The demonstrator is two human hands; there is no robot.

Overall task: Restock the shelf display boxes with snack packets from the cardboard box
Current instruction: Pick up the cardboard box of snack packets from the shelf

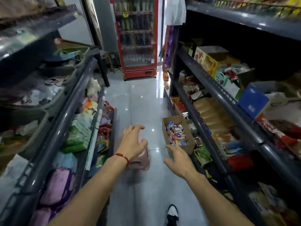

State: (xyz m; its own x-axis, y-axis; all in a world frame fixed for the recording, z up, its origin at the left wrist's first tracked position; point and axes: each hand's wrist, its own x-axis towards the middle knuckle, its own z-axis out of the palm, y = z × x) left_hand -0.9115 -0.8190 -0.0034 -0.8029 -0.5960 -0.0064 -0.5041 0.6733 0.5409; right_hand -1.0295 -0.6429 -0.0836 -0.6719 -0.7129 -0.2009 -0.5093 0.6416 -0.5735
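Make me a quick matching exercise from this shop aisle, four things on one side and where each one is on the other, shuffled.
Things:
1. cardboard box
2. drinks fridge
3. red wristband
4. black-and-white shoe

Places:
A. far end of the aisle
B. on the left wrist
C. on the floor beside the right-hand shelves
D. bottom edge of the view, on the floor

Pairs: 1-C, 2-A, 3-B, 4-D

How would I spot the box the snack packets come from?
Find the red drinks fridge at the aisle's end, then come back along the right-hand shelves. The cardboard box sits on the floor beside them, open-topped and full of small bright packets.
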